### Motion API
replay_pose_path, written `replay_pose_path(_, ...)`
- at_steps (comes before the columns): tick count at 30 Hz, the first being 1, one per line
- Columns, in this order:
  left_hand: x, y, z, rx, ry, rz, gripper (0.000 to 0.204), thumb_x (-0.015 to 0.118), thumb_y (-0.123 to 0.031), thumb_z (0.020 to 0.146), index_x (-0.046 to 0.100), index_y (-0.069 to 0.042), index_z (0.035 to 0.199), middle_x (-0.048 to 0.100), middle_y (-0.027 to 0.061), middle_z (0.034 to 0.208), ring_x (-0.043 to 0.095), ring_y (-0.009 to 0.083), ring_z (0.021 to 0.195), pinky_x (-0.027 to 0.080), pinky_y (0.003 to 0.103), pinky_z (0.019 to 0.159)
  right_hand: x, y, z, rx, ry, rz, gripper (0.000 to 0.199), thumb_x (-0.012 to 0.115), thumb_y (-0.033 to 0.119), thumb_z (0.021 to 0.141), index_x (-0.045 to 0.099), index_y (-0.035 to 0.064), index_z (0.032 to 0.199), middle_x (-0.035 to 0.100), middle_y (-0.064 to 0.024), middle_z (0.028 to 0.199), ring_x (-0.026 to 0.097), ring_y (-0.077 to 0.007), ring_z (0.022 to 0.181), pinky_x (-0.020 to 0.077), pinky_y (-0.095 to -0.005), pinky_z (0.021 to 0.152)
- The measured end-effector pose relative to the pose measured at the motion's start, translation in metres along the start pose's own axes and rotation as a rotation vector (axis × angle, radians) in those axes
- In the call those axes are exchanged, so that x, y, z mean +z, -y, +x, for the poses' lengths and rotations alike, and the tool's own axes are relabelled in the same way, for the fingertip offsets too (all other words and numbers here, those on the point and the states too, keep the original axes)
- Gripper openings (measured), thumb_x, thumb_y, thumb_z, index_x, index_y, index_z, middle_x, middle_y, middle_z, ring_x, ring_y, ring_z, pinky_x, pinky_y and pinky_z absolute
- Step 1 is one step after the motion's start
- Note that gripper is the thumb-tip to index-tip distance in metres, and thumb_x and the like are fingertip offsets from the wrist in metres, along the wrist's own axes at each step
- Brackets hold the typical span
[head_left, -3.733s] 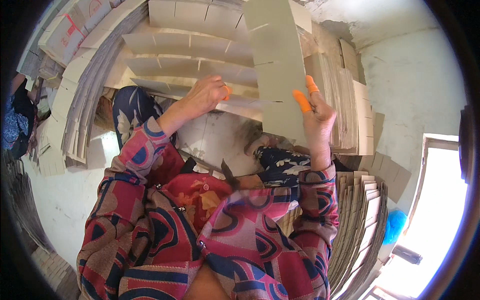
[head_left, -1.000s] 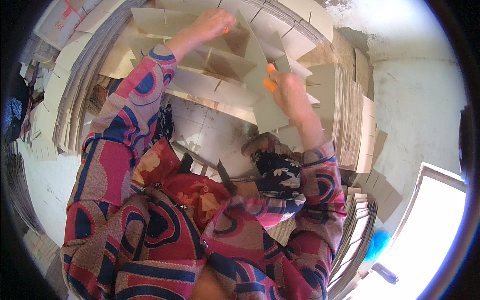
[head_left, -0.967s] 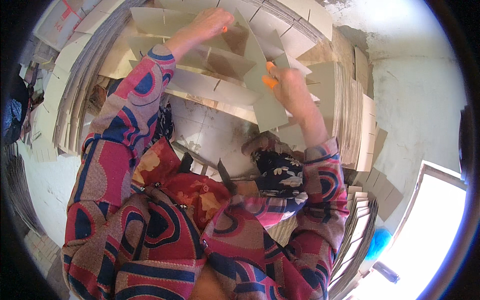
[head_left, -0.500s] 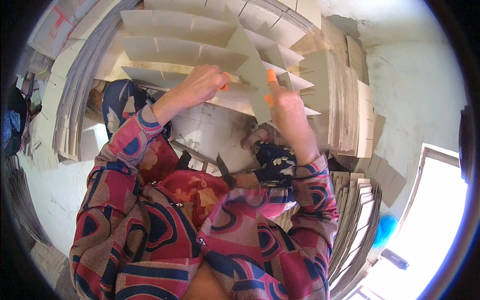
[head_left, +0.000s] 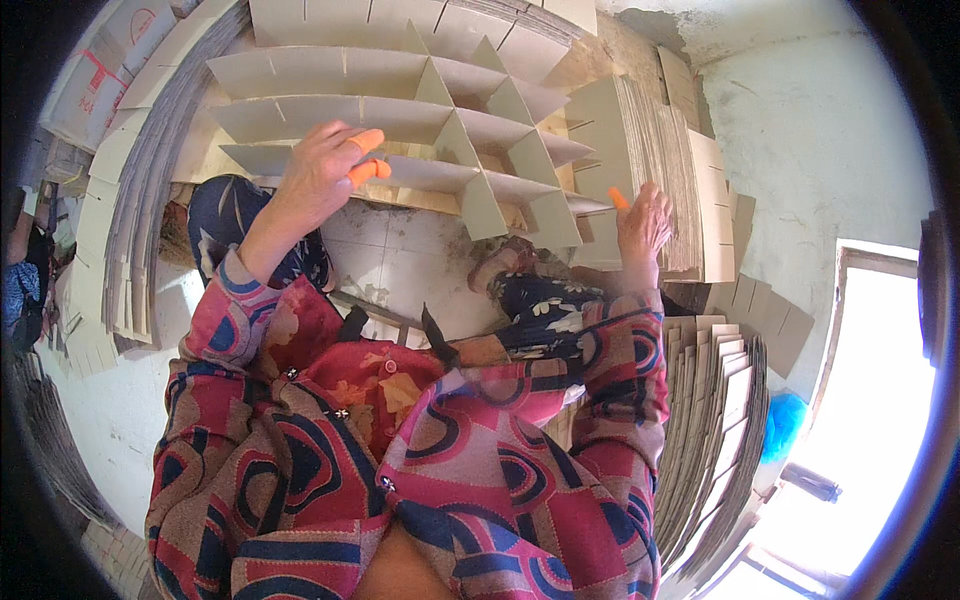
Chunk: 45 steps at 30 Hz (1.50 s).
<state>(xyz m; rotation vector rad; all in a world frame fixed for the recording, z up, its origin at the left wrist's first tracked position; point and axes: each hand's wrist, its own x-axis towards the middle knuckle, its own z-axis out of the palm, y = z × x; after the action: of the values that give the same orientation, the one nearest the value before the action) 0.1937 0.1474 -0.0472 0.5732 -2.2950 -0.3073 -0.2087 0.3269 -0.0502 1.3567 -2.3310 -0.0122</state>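
In front of me stands a cardboard divider grid [head_left: 420,112]: three long slotted strips with two shorter strips [head_left: 478,205] crossing them toward the right. My left hand [head_left: 322,172] hovers at the near long strip, left of the crossings. Its orange-covered thumb and finger are apart, with nothing visible between them. My right hand [head_left: 643,228] is at the stack of cardboard strips [head_left: 668,170] to the right of the grid. An orange cover shows on one spread digit; the other fingers lie over the stack's near part, and whether they touch it is unclear.
Another stack of slotted cardboard [head_left: 165,170] stands on the left. More cardboard pieces [head_left: 715,420] stand in a row at my lower right, near a blue bag [head_left: 784,427] and a bright doorway [head_left: 860,420]. A printed box [head_left: 105,75] sits at the far left.
The second short strip now sits lower across the long strips, where it earlier stood slanted and high. My hands have let go of it; the left moved left, the right moved right to the stack.
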Motion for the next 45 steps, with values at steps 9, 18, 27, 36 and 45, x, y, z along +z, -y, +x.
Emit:
replay_pose_path(9,-0.012,0.015,-0.023,-0.077,0.044,0.051,0.035,0.077,-0.009,0.067,0.064,-0.002,0.099,0.067,0.0116,0.089,0.061,0.0281,0.081,0.049,0.036,0.070,0.056,-0.040,0.015,-0.028,0.148,0.128,0.032,0.069,0.026,0.081,0.054,0.0021,0.096,0.061,-0.0226,0.080,0.061,-0.0416,0.078,0.0484,-0.0505,0.065)
replay_pose_path(18,-0.009,0.022,-0.025,-0.075,-0.054,0.096,0.031,0.077,-0.014,0.068,0.064,-0.003,0.094,0.067,0.0088,0.083,0.061,0.0248,0.080,0.047,0.036,0.071,0.028,-0.032,0.023,0.161,0.191,0.128,0.028,0.065,0.034,0.082,0.063,0.0060,0.086,0.063,-0.0252,0.080,0.061,-0.0442,0.076,0.0459,-0.0521,0.063)
replay_pose_path(27,-0.017,0.028,-0.031,-0.051,-0.110,0.187,0.041,0.079,-0.021,0.066,0.063,-0.003,0.100,0.066,0.0088,0.091,0.059,0.0263,0.090,0.046,0.036,0.077,-0.027,-0.012,0.034,0.332,-0.192,0.304,0.019,0.057,0.011,0.081,0.068,0.0100,0.097,0.066,-0.0206,0.086,0.064,-0.0389,0.073,0.0489,-0.0456,0.060)
replay_pose_path(36,-0.004,0.052,-0.050,-0.095,0.016,0.005,0.024,0.071,-0.011,0.070,0.065,-0.005,0.093,0.065,0.0083,0.087,0.057,0.0264,0.080,0.043,0.036,0.073,-0.148,0.150,0.029,-0.086,-0.217,0.860,0.044,0.074,0.014,0.080,0.061,0.0012,0.120,0.062,-0.0133,0.072,0.033,-0.0080,0.051,0.0349,-0.0230,0.046)
replay_pose_path(45,0.000,0.051,-0.048,-0.080,-0.036,-0.034,0.012,0.066,-0.006,0.073,0.064,-0.006,0.085,0.064,0.0042,0.076,0.055,0.0237,0.073,0.043,0.035,0.070,-0.135,0.225,0.033,-0.303,-0.036,1.036,0.034,0.074,0.003,0.078,0.063,-0.0042,0.110,0.030,-0.0097,0.069,0.027,-0.0067,0.056,0.0286,-0.0202,0.046)
